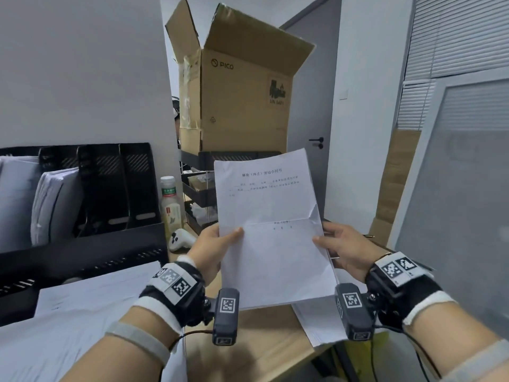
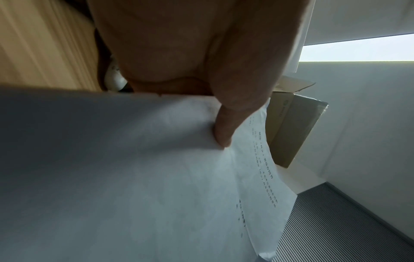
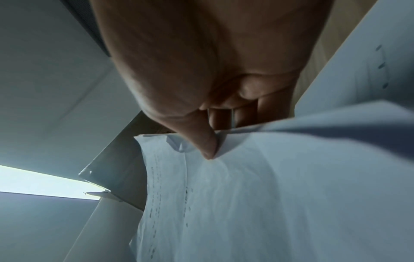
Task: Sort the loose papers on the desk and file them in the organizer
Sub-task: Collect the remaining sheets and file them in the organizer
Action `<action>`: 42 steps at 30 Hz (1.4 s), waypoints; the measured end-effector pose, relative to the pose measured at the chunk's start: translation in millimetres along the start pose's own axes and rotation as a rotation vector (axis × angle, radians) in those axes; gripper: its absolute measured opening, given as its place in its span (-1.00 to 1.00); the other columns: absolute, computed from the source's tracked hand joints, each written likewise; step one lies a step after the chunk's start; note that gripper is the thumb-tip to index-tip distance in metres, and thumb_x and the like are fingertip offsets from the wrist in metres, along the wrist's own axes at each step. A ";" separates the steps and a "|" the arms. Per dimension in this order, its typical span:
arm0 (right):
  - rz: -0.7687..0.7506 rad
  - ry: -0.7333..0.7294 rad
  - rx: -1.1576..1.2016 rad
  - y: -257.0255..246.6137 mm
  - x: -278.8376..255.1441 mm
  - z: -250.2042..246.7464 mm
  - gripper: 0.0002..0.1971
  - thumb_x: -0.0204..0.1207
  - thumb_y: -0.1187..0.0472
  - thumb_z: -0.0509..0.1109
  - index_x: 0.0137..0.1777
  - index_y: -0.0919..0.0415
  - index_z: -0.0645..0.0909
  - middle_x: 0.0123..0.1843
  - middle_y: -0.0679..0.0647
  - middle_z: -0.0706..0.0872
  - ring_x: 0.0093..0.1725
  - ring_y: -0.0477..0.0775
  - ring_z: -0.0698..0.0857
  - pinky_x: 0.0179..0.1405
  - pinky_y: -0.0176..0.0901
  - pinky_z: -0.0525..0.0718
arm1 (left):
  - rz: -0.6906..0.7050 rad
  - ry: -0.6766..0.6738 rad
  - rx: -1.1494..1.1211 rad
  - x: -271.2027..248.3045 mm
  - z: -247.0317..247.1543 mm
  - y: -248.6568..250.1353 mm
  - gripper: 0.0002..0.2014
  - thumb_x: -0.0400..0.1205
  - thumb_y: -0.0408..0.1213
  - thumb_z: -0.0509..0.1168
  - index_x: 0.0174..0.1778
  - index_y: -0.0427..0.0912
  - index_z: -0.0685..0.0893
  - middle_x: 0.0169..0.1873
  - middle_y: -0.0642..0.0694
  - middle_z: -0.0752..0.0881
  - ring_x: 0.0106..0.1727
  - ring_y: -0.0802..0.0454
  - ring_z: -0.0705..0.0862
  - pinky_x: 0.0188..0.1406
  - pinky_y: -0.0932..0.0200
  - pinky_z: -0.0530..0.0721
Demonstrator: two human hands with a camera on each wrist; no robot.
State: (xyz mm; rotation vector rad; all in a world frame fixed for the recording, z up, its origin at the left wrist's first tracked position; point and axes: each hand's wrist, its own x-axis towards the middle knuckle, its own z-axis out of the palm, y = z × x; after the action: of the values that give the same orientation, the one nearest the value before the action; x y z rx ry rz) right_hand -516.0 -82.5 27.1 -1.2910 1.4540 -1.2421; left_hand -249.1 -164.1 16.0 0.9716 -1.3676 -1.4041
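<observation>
I hold a thin sheaf of white printed papers [image 1: 271,221] upright above the wooden desk [image 1: 256,343]. My left hand [image 1: 217,244] pinches its left edge, thumb on the front. My right hand [image 1: 338,246] pinches the right edge the same way. The left wrist view shows the thumb [image 2: 226,129] pressed on the papers [image 2: 134,177]; the right wrist view shows the thumb [image 3: 201,141] on the creased sheet [image 3: 268,195]. The black mesh organizer [image 1: 110,188] stands at left with paper bundles [image 1: 49,199] in its left slots. More loose sheets [image 1: 91,296] lie on the desk at lower left.
A large open cardboard box [image 1: 237,86] stands behind the papers on a dark trolley [image 1: 198,188]. A drink bottle [image 1: 171,202] and a white controller [image 1: 180,239] sit beside the organizer. Another paper [image 1: 316,323] lies at the desk's right corner. A grey door [image 1: 314,106] is behind.
</observation>
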 end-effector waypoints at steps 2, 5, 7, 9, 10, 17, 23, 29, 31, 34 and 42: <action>0.014 0.018 0.009 2.3 -1.7 -3.5 -0.78 0.72 0.33 0.32 0.22 0.09 0.73 0.06 0.08 0.89 -0.16 0.00 0.86 -0.27 -0.16 0.77 | -0.032 -0.028 0.028 -1.1 1.8 -4.2 -0.71 0.73 -0.29 0.40 0.37 -0.22 0.72 0.21 -0.17 0.87 0.26 -0.23 0.82 0.34 -0.31 0.74; 0.039 0.032 0.037 6.2 -5.4 -9.2 -0.80 0.70 0.35 0.33 0.16 0.15 0.75 -0.03 0.09 0.89 -0.21 0.02 0.86 -0.28 -0.15 0.79 | -0.081 -0.102 0.111 -1.8 3.5 -11.2 -0.75 0.72 -0.30 0.42 0.30 -0.21 0.75 0.17 -0.14 0.89 0.22 -0.19 0.83 0.29 -0.24 0.77; 0.071 0.042 -0.015 9.4 -6.5 -16.0 -0.84 0.68 0.36 0.36 0.12 0.19 0.75 -0.08 0.11 0.87 -0.24 0.03 0.82 -0.24 -0.16 0.75 | -0.110 -0.063 0.121 2.6 -1.2 -17.1 -0.75 0.72 -0.34 0.40 0.31 -0.30 0.74 0.16 -0.23 0.88 0.22 -0.26 0.82 0.29 -0.25 0.76; 0.116 0.125 -0.121 17.1 -6.4 -28.4 -0.85 0.63 0.33 0.42 0.12 0.16 0.76 0.03 0.16 0.84 -0.06 0.07 0.78 -0.07 -0.12 0.70 | -0.137 0.046 0.120 13.0 -12.9 -28.2 -0.72 0.73 -0.40 0.38 0.35 -0.40 0.69 0.19 -0.34 0.83 0.24 -0.37 0.79 0.34 -0.35 0.72; 0.140 0.190 -0.211 22.2 -5.1 -36.6 -0.87 0.61 0.32 0.45 0.08 0.14 0.77 0.09 0.17 0.81 0.00 0.07 0.73 -0.03 -0.09 0.63 | -0.151 0.110 0.136 18.4 -19.4 -34.3 -0.68 0.72 -0.40 0.38 0.38 -0.42 0.67 0.20 -0.36 0.81 0.23 -0.42 0.78 0.34 -0.42 0.71; 0.415 0.278 -0.724 51.5 -15.6 -71.8 -0.57 0.45 0.05 0.59 0.27 0.16 0.62 0.27 0.11 0.68 0.19 0.14 0.64 0.10 -0.06 0.59 | -0.318 0.239 0.355 64.4 -64.3 -100.1 -0.66 0.52 -0.33 0.43 0.18 -0.39 0.70 0.02 -0.47 0.78 -0.09 -0.38 0.76 -0.04 -0.18 0.77; 0.495 0.229 -0.850 50.6 -25.0 -69.6 -0.38 0.41 -0.01 0.61 0.42 0.17 0.52 0.19 0.09 0.59 0.14 0.12 0.61 0.15 -0.06 0.63 | -0.281 0.177 0.138 26.7 -48.5 -75.4 -0.73 0.64 -0.62 0.25 0.21 -0.36 0.69 0.15 -0.39 0.76 0.24 -0.42 0.71 0.40 -0.42 0.65; 0.246 0.269 -0.753 49.4 -18.5 -67.2 -0.69 0.55 0.32 0.40 0.27 0.25 0.74 0.28 0.22 0.78 0.20 0.20 0.72 0.02 -0.09 0.62 | -0.265 0.102 0.070 4.9 -40.7 -60.7 -0.73 0.75 -0.65 0.13 0.14 -0.27 0.65 0.13 -0.28 0.72 0.24 -0.33 0.65 0.42 -0.32 0.59; 0.131 0.399 -0.672 51.9 -14.7 -69.3 -0.68 0.57 0.36 0.35 0.29 0.21 0.71 0.28 0.18 0.78 0.22 0.23 0.72 0.19 -0.03 0.64 | -0.274 0.093 0.083 2.1 -41.8 -58.8 -0.72 0.75 -0.64 0.14 0.04 -0.20 0.65 0.08 -0.25 0.73 0.18 -0.30 0.67 0.36 -0.28 0.60; -0.006 0.606 -0.485 52.1 -10.6 -74.6 -0.71 0.63 0.37 0.31 0.30 0.21 0.68 0.25 0.18 0.78 0.22 0.24 0.73 0.25 -0.02 0.64 | -0.264 0.096 0.083 0.6 -41.2 -57.1 -0.71 0.74 -0.64 0.14 0.03 -0.18 0.65 0.09 -0.27 0.72 0.11 -0.28 0.68 0.20 -0.23 0.66; -0.083 0.681 -0.132 46.7 0.3 -80.5 -0.79 0.53 0.20 0.34 0.12 -0.06 0.65 0.19 0.15 0.79 0.14 0.25 0.79 0.27 0.25 0.75 | -0.241 0.068 0.021 1.4 -40.3 -57.4 -0.74 0.76 -0.62 0.14 0.25 -0.31 0.64 0.09 -0.26 0.75 0.09 -0.26 0.71 0.14 -0.18 0.68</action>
State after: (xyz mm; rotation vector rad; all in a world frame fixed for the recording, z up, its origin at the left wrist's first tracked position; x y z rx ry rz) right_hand -603.0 -70.9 -3.7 -1.0602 1.9917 -1.7734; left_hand -215.7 -178.6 -43.9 1.2194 -1.2486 -1.5214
